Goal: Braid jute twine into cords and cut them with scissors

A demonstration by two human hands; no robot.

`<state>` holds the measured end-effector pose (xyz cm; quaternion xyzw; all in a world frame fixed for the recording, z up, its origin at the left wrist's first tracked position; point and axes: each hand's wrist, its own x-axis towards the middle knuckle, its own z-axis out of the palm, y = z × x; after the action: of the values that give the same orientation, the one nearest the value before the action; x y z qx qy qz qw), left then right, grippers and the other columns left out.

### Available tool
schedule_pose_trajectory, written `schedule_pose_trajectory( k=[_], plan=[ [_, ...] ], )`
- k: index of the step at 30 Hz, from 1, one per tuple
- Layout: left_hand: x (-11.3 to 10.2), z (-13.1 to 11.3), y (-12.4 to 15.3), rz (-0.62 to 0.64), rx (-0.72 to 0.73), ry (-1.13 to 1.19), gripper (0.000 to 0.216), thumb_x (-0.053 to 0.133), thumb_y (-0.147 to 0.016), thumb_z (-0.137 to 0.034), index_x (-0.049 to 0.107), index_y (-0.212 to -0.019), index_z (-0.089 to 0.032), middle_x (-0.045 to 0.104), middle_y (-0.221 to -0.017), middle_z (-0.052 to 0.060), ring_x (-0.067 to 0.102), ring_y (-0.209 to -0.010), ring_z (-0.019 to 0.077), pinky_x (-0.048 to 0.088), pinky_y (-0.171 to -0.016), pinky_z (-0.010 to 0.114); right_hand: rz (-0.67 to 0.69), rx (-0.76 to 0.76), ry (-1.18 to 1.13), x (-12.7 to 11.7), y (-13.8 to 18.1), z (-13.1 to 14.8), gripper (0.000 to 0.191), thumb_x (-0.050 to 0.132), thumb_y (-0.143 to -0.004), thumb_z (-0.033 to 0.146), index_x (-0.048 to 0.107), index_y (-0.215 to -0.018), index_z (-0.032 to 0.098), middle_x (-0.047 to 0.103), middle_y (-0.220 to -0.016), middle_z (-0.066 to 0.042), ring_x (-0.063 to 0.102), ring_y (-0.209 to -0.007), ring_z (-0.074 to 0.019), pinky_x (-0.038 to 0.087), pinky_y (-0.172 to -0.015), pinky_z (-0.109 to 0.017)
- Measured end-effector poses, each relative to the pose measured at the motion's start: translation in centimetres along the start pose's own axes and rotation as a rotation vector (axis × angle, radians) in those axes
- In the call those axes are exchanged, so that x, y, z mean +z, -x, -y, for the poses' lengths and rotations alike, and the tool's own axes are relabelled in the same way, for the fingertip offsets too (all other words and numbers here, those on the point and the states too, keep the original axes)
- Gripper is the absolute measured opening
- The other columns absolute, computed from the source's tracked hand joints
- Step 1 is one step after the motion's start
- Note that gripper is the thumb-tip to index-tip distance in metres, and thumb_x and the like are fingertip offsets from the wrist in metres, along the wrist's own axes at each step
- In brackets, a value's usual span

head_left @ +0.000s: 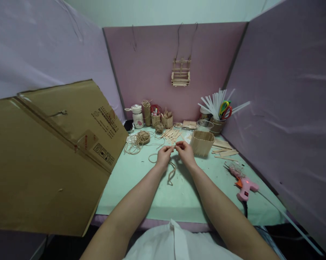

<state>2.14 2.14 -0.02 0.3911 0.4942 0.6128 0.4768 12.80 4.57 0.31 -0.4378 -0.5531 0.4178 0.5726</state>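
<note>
Over the middle of the table, my left hand (pixel 164 157) and my right hand (pixel 185 154) are close together, with fingertips pinched and almost meeting. A thin piece of jute twine (pixel 171 176) runs from between them; its loose end loops down onto the table beside my left wrist. The exact spot where the fingers grip is small and partly hidden. Just beyond my right hand stands an open box made of wooden craft sticks (pixel 202 143). Loose craft sticks (pixel 172 133) lie behind the hands. To their left is a ball of twine (pixel 143 137) with tangled strands.
A pink hot glue gun (pixel 244 186), its light red, lies at the right with its cord. Flat wooden sticks (pixel 225 152) lie behind it. A large cardboard sheet (pixel 52 159) leans in from the left. Glue sticks (pixel 216 103), scissors (pixel 225 109) and a white bottle (pixel 137 117) stand at the back.
</note>
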Motion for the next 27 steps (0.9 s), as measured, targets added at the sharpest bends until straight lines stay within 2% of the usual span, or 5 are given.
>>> schedule_pose_trajectory(
  k=[7, 11, 16, 23, 27],
  plan=[
    [0.0, -0.8, 0.3, 0.104, -0.151, 0.284, 0.033, 0.077, -0.052, -0.031, 0.061, -0.075, -0.014, 0.055, -0.066, 0.0, 0.041, -0.056, 0.006, 0.023, -0.045, 0.017, 0.089, 0.299, -0.133, -0.2, 0.3, 0.7, 0.032, 0.068, -0.059, 0.034, 0.053, -0.083, 0.021, 0.061, -0.066, 0.001, 0.052, -0.058, -0.0129, 0.036, -0.05, -0.023],
    [-0.1, -1.0, 0.3, 0.149, -0.187, 0.308, 0.036, 0.079, -0.049, -0.032, 0.062, -0.075, -0.014, 0.052, -0.065, -0.001, 0.041, -0.057, 0.0061, 0.022, -0.044, 0.017, 0.031, 0.155, -0.102, -0.2, 0.1, 0.6, 0.029, 0.067, -0.06, 0.034, 0.051, -0.08, 0.021, 0.057, -0.062, 0.003, 0.05, -0.056, -0.0122, 0.037, -0.053, -0.024],
    [0.0, -0.5, 0.0, 0.046, -0.086, 0.23, 0.035, 0.077, -0.052, -0.034, 0.063, -0.077, -0.015, 0.055, -0.067, 0.0, 0.043, -0.058, 0.0063, 0.026, -0.047, 0.018, 0.009, -0.107, 0.081, 0.2, 0.2, 0.6, 0.018, 0.06, -0.067, 0.036, 0.055, -0.071, 0.019, 0.058, -0.067, 0.0, 0.051, -0.063, -0.0139, 0.041, -0.064, -0.028],
    [0.0, -0.1, -0.1, 0.03, 0.008, 0.095, 0.027, 0.071, -0.059, -0.033, 0.065, -0.078, -0.015, 0.062, -0.073, 0.002, 0.047, -0.062, 0.0081, 0.03, -0.052, 0.02, 0.051, -0.1, 0.166, 0.1, 0.5, 1.2, 0.02, 0.057, -0.07, 0.037, 0.062, -0.07, 0.018, 0.064, -0.07, -0.003, 0.055, -0.066, -0.0164, 0.042, -0.067, -0.03],
    [-0.1, -0.3, 0.0, 0.012, -0.014, 0.07, 0.026, 0.071, -0.059, -0.032, 0.066, -0.078, -0.016, 0.063, -0.075, 0.002, 0.049, -0.065, 0.0093, 0.031, -0.054, 0.02, 0.037, -0.124, 0.2, -0.1, 0.4, 1.1, 0.019, 0.056, -0.07, 0.036, 0.063, -0.07, 0.018, 0.065, -0.07, -0.004, 0.056, -0.066, -0.0171, 0.043, -0.067, -0.03]
  ],
)
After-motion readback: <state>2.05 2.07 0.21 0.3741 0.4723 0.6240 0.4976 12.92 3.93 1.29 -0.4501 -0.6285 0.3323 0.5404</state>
